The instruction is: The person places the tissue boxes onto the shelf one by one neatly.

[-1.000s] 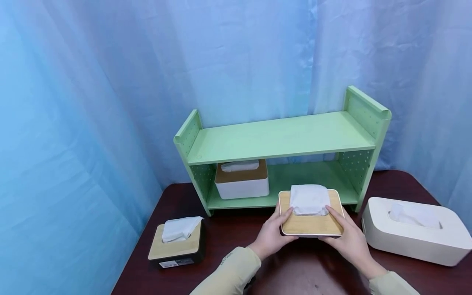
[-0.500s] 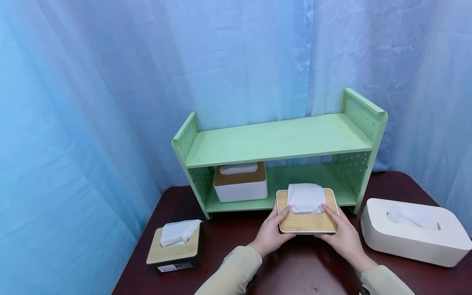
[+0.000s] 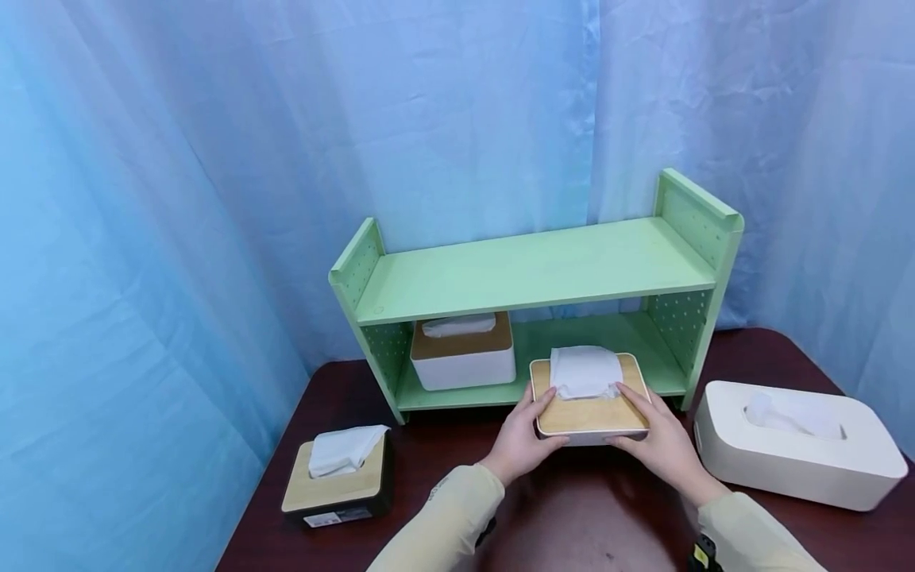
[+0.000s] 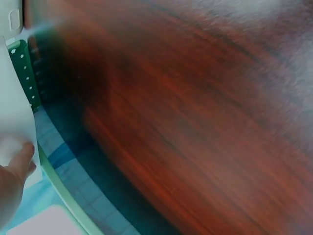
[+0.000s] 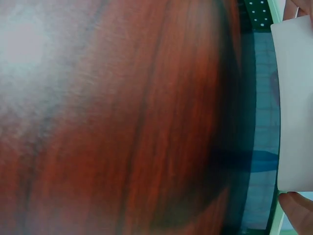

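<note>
Head view was evenly bright; tabletop (image 3: 586, 516) carried soft glare. Wrist views were dimmer, blurred, glare whitening one upper corner.

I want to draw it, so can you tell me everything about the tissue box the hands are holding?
This tissue box has white sides and a white-rimmed lid that looks like pale wood. A white tissue pokes up through it. The left hand and right hand grip opposite sides, holding it lid up in front of the green shelf.
</note>
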Motion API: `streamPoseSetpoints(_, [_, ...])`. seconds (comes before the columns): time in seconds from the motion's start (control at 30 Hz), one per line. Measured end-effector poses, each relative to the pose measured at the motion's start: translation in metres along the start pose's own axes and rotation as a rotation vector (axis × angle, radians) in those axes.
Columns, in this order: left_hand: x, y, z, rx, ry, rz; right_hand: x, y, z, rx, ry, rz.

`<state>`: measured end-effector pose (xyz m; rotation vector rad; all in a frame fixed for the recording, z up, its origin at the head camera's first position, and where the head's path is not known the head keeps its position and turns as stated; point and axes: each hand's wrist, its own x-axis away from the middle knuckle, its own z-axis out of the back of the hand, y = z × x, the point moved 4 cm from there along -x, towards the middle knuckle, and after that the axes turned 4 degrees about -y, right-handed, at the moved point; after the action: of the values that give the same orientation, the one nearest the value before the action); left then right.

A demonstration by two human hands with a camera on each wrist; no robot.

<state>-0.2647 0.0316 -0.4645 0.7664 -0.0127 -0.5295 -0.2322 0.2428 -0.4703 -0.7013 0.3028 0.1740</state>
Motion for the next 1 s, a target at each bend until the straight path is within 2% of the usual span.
streamPoseSetpoints(0.1, [-0.005, 0.002, 0.001, -0.008, 0.005, 0.025, -0.004, -0.001, 0.001, -0.007, 0.009, -0.007])
streamPoseSetpoints(0.27, [-0.012, 0.006, -0.001, -0.002, 0.032, 0.089, -0.013, -0.003, 0.001, -0.032, 0.074, -0.002])
streamPoseSetpoints(0.37, [-0.017, 0.009, 0.001, -0.013, 0.06, 0.1, -0.019, -0.006, 0.002, -0.048, 0.105, 0.009])
streamPoseSetpoints(0.6, [-0.023, 0.011, 0.006, -0.078, 0.061, 0.076, -0.024, -0.006, 0.005, -0.05, 0.087, -0.005])
streamPoseSetpoints(0.73, [-0.022, 0.012, 0.009, -0.147, 0.111, 0.047, -0.025, -0.006, 0.007, -0.027, 0.114, 0.004])
streamPoseSetpoints(0.8, [-0.02, 0.013, 0.01, -0.17, 0.128, 0.048, -0.023, -0.008, 0.008, -0.012, 0.138, 0.011])
streamPoseSetpoints(0.9, [-0.013, 0.017, 0.013, -0.216, 0.118, 0.048, -0.018, -0.01, 0.011, 0.013, 0.174, 0.036])
streamPoseSetpoints(1.0, [-0.003, 0.021, 0.017, -0.31, 0.097, -0.004, -0.01, -0.015, 0.015, 0.055, 0.215, 0.095])
